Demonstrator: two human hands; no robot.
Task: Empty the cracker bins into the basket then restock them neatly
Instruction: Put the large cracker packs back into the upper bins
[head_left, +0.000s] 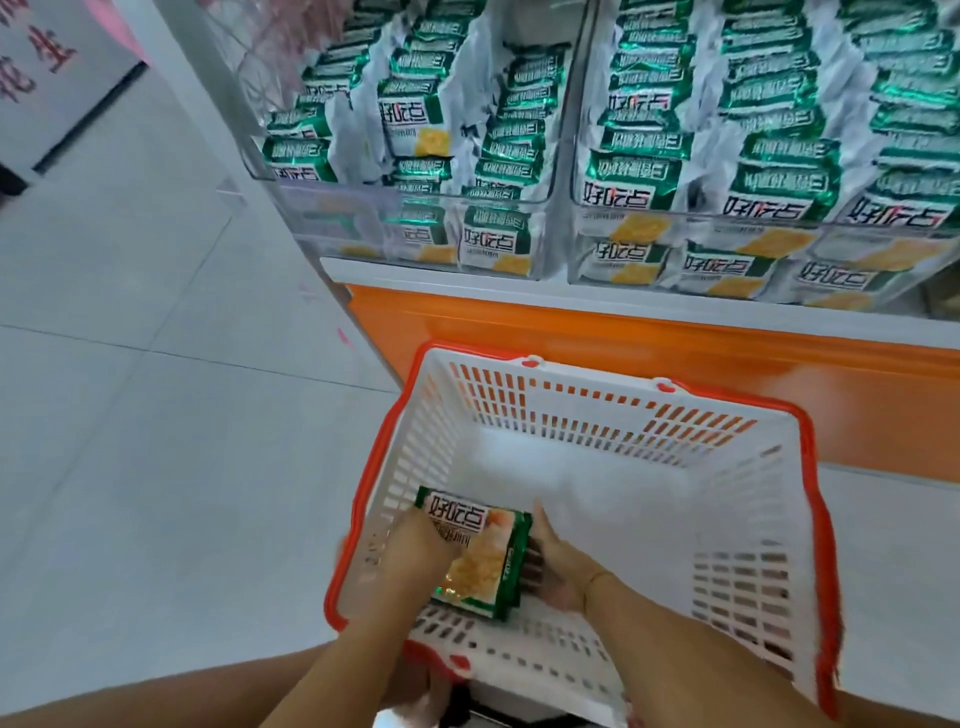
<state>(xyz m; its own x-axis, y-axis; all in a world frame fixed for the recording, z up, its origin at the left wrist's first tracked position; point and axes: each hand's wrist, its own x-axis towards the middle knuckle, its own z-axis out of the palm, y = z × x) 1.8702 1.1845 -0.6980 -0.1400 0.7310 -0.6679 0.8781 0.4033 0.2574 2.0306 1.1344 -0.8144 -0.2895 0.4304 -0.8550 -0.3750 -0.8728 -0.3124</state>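
Note:
A white plastic basket (727, 519) with a red rim stands on the floor below the shelf. Inside its near left corner, my left hand (415, 545) and my right hand (556, 566) hold a small stack of green-and-white cracker packs (480, 553) between them, left hand on the stack's left side, right hand on its right side. Above, two clear plastic bins hold rows of the same packs: the left cracker bin (415, 208) and the right cracker bin (753, 208). In the left bin the rows are uneven, with one pack standing up.
The bins sit on a white shelf above an orange base panel (675, 364). Light grey tiled floor (156, 415) spreads to the left of the basket. A white sign with red characters (47, 67) stands at the far upper left.

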